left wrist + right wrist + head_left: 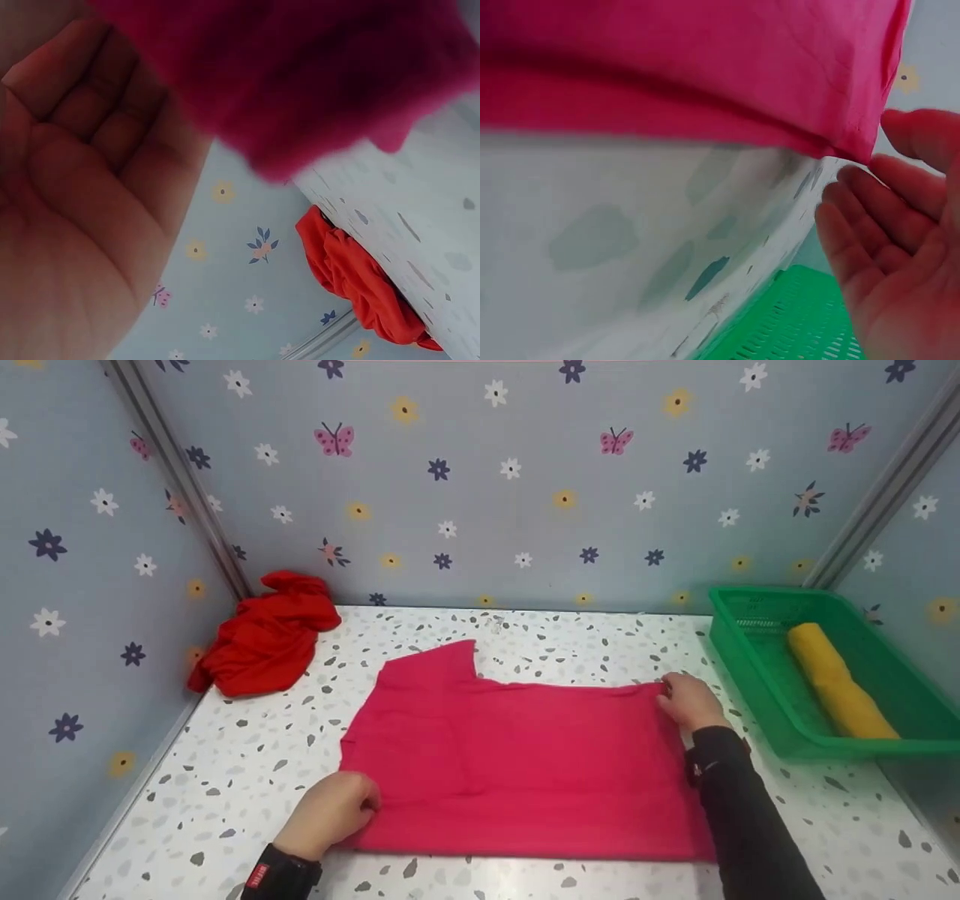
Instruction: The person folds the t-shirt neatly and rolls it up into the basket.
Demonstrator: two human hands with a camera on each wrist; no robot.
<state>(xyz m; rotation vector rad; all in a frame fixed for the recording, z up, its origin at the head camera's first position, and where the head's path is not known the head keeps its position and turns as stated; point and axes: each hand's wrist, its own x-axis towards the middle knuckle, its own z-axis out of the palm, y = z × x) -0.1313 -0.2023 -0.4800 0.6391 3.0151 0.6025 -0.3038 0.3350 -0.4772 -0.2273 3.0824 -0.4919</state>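
A pinkish-red T-shirt [555,757] lies folded lengthwise across the table, one short sleeve [431,664] pointing up at its far left. My left hand [335,810] pinches the shirt near its lower left corner, fingers curled; in the left wrist view the cloth [300,82] hangs beside the curled fingers of that hand [90,187]. At the far right corner, my right hand [691,703] pinches the hem between thumb and index finger. Up close in the right wrist view, the corner of the cloth [847,135] meets the fingertips of this hand [900,232], whose other fingers are loosely bent.
A crumpled red cloth [274,637] lies at the back left against the wall. On the right stands a green plastic basket [757,697] with a rolled yellow cloth [840,682] inside. Flower-patterned walls [480,510] enclose the speckled white table [255,765] on three sides.
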